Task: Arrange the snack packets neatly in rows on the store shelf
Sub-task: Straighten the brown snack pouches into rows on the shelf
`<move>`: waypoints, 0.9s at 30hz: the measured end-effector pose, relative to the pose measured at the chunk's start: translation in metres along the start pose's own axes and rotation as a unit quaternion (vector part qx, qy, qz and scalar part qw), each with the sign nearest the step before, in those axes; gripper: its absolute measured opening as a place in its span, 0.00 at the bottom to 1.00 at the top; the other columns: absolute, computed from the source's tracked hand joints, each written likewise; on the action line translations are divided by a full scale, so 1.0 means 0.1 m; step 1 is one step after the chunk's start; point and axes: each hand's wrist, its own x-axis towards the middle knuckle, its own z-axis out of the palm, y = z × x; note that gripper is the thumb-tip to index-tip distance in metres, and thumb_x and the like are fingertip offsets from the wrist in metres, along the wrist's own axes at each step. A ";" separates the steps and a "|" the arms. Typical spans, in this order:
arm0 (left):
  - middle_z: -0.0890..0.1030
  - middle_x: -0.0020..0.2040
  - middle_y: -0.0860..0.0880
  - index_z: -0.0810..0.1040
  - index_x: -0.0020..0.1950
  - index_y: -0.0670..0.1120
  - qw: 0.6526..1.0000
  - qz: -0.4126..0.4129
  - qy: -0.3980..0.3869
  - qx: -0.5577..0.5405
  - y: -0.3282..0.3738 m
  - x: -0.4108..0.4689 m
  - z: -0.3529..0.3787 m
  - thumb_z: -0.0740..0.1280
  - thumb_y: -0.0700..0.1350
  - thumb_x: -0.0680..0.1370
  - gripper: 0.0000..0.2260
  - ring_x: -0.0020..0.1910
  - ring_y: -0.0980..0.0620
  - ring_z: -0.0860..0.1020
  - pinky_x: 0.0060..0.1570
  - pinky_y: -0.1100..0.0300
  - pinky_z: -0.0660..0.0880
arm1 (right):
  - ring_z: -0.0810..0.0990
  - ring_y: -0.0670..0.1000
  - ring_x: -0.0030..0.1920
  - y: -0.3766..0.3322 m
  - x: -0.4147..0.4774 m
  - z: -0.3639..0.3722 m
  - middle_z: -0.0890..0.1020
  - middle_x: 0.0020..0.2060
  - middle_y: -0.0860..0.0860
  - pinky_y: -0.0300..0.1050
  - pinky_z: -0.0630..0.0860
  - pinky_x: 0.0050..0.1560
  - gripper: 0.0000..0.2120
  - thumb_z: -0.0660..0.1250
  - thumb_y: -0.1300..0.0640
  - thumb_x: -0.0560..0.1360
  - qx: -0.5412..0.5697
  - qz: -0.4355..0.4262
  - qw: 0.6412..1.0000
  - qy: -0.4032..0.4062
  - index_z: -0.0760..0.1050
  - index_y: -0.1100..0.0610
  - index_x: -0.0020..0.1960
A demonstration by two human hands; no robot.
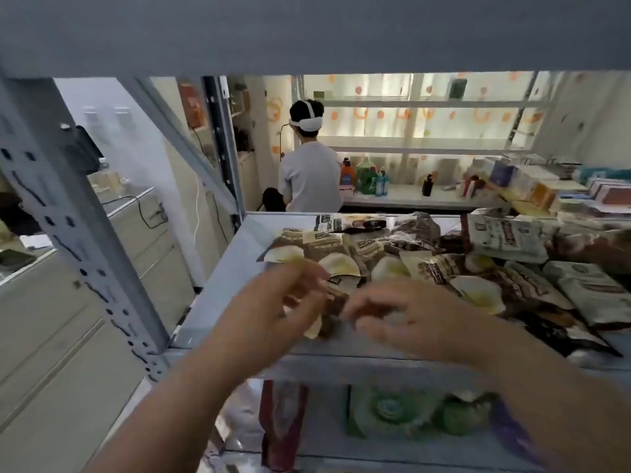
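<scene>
Brown snack packets (pixel 426 268) lie heaped on the shelf (pixel 235 268), no rows formed yet; the left hand (pixel 290 302) pinches the front packet (pixel 336 300), while the right hand (pixel 406 315) is too blurred to tell its grip

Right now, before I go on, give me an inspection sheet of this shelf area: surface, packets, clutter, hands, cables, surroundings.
Surface: grey shelf, with a bare strip along its left side.
Job's things: brown-and-cream packets are heaped and overlapping, with no rows yet. The front packet sits near the front edge.
Clutter: white packs are piled at the back right.
Hands: left hand and right hand are close on either side of the front packet; blur hides the grip.
Cables: a black cable lies on the counter to the left.
Surroundings: a person, back turned, is beside bottles; green packs are on the level below.
</scene>
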 end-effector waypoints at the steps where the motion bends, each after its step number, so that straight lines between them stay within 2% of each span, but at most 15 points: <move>1: 0.81 0.48 0.60 0.76 0.54 0.61 0.999 -0.028 0.013 0.011 -0.14 0.32 0.00 0.65 0.51 0.78 0.07 0.47 0.62 0.79 0.44 0.64 0.75 | 0.79 0.40 0.50 0.16 0.25 -0.08 0.81 0.48 0.37 0.36 0.75 0.50 0.06 0.67 0.50 0.78 -0.015 0.015 0.999 0.044 0.79 0.40 0.52; 3: 0.79 0.46 0.60 0.76 0.56 0.57 0.993 -0.100 0.037 0.042 -0.39 0.88 -0.01 0.64 0.49 0.79 0.07 0.44 0.62 0.78 0.38 0.64 0.72 | 0.80 0.43 0.51 0.40 0.73 -0.21 0.81 0.50 0.42 0.44 0.77 0.53 0.08 0.68 0.49 0.77 -0.065 0.082 0.991 0.085 0.79 0.44 0.57; 5: 0.80 0.48 0.56 0.75 0.59 0.53 0.986 -0.140 0.043 0.077 -0.69 1.36 0.03 0.63 0.50 0.78 0.11 0.45 0.57 0.79 0.40 0.59 0.74 | 0.79 0.50 0.52 0.65 1.15 -0.37 0.80 0.52 0.49 0.50 0.76 0.54 0.17 0.69 0.43 0.76 -0.150 0.145 0.976 0.063 0.77 0.50 0.61; 8: 0.79 0.58 0.44 0.73 0.64 0.44 0.962 -0.198 -0.019 0.188 -1.14 1.75 0.14 0.64 0.54 0.76 0.21 0.53 0.45 0.78 0.49 0.55 0.73 | 0.75 0.50 0.54 0.91 1.53 -0.46 0.75 0.57 0.49 0.49 0.75 0.54 0.32 0.71 0.34 0.69 -0.208 0.188 0.959 -0.030 0.73 0.53 0.65; 10: 0.78 0.62 0.41 0.73 0.67 0.42 0.924 -0.243 -0.090 0.281 -1.27 1.89 0.16 0.64 0.60 0.77 0.27 0.60 0.42 0.76 0.54 0.54 0.72 | 0.71 0.51 0.60 1.06 1.72 -0.48 0.71 0.62 0.48 0.49 0.72 0.59 0.44 0.69 0.26 0.63 -0.240 0.220 0.941 -0.091 0.69 0.52 0.70; 11: 0.78 0.62 0.41 0.73 0.66 0.42 0.913 -0.265 -0.117 0.288 -1.30 1.93 0.16 0.64 0.63 0.77 0.29 0.60 0.42 0.76 0.55 0.54 0.72 | 0.72 0.50 0.60 1.12 1.79 -0.47 0.71 0.63 0.47 0.50 0.72 0.61 0.47 0.67 0.22 0.59 -0.256 0.231 0.932 -0.115 0.69 0.50 0.69; 12: 0.79 0.59 0.42 0.75 0.65 0.43 0.907 -0.283 -0.133 0.282 -1.31 1.97 0.14 0.65 0.65 0.75 0.29 0.57 0.43 0.77 0.53 0.55 0.73 | 0.73 0.50 0.58 1.17 1.85 -0.45 0.74 0.61 0.46 0.52 0.73 0.60 0.47 0.66 0.20 0.56 -0.268 0.236 0.925 -0.134 0.71 0.48 0.66; 15: 0.78 0.41 0.48 0.76 0.55 0.44 0.911 -0.349 -0.126 0.178 -1.43 2.03 0.07 0.72 0.64 0.71 0.26 0.39 0.50 0.77 0.34 0.58 0.71 | 0.75 0.48 0.51 1.22 1.96 -0.39 0.75 0.53 0.45 0.53 0.75 0.57 0.46 0.68 0.19 0.50 -0.272 0.237 0.922 -0.142 0.73 0.46 0.58; 16: 0.78 0.41 0.48 0.76 0.54 0.43 0.912 -0.355 -0.127 0.162 -1.47 2.04 0.05 0.74 0.63 0.69 0.26 0.39 0.51 0.77 0.33 0.58 0.72 | 0.74 0.49 0.52 1.25 1.98 -0.37 0.74 0.53 0.46 0.53 0.74 0.57 0.46 0.70 0.20 0.50 -0.266 0.230 0.925 -0.141 0.72 0.48 0.58; 19: 0.79 0.49 0.46 0.74 0.53 0.44 0.915 -0.356 -0.129 0.142 -1.51 2.03 -0.01 0.77 0.61 0.67 0.27 0.47 0.48 0.78 0.43 0.57 0.76 | 0.74 0.49 0.51 1.30 2.03 -0.36 0.74 0.52 0.45 0.52 0.75 0.54 0.43 0.75 0.25 0.51 -0.243 0.199 0.939 -0.138 0.69 0.47 0.57; 20: 0.79 0.49 0.46 0.74 0.51 0.45 0.918 -0.358 -0.117 0.128 -1.53 2.01 -0.03 0.78 0.59 0.67 0.25 0.46 0.49 0.78 0.44 0.59 0.77 | 0.75 0.48 0.50 1.31 2.05 -0.38 0.75 0.51 0.45 0.50 0.75 0.51 0.42 0.76 0.26 0.51 -0.227 0.190 0.946 -0.135 0.67 0.47 0.55; 22: 0.79 0.43 0.48 0.76 0.47 0.44 0.922 -0.365 -0.079 0.105 -1.61 2.02 -0.11 0.78 0.56 0.68 0.20 0.41 0.52 0.77 0.35 0.65 0.75 | 0.75 0.47 0.47 1.30 2.11 -0.48 0.75 0.49 0.45 0.47 0.74 0.46 0.39 0.78 0.31 0.55 -0.217 0.174 0.950 -0.141 0.66 0.48 0.56; 23: 0.80 0.42 0.48 0.77 0.48 0.43 0.922 -0.368 -0.059 0.106 -1.67 2.03 -0.16 0.78 0.56 0.67 0.21 0.40 0.53 0.77 0.34 0.63 0.74 | 0.75 0.47 0.47 1.29 2.15 -0.55 0.75 0.49 0.46 0.46 0.73 0.44 0.38 0.78 0.33 0.58 -0.229 0.168 0.947 -0.148 0.65 0.49 0.57; 25: 0.83 0.45 0.45 0.81 0.50 0.42 0.919 -0.370 -0.028 0.131 -1.78 2.06 -0.26 0.78 0.60 0.65 0.25 0.42 0.49 0.80 0.37 0.58 0.76 | 0.76 0.47 0.47 1.27 2.22 -0.69 0.75 0.50 0.47 0.46 0.75 0.43 0.35 0.78 0.36 0.62 -0.229 0.170 0.944 -0.168 0.65 0.50 0.58; 27: 0.83 0.46 0.44 0.81 0.50 0.41 0.925 -0.347 0.018 0.156 -1.83 2.06 -0.32 0.76 0.58 0.67 0.23 0.44 0.46 0.80 0.38 0.57 0.74 | 0.78 0.48 0.49 1.25 2.29 -0.83 0.75 0.52 0.47 0.47 0.79 0.45 0.35 0.78 0.37 0.63 -0.172 0.175 0.954 -0.171 0.65 0.48 0.61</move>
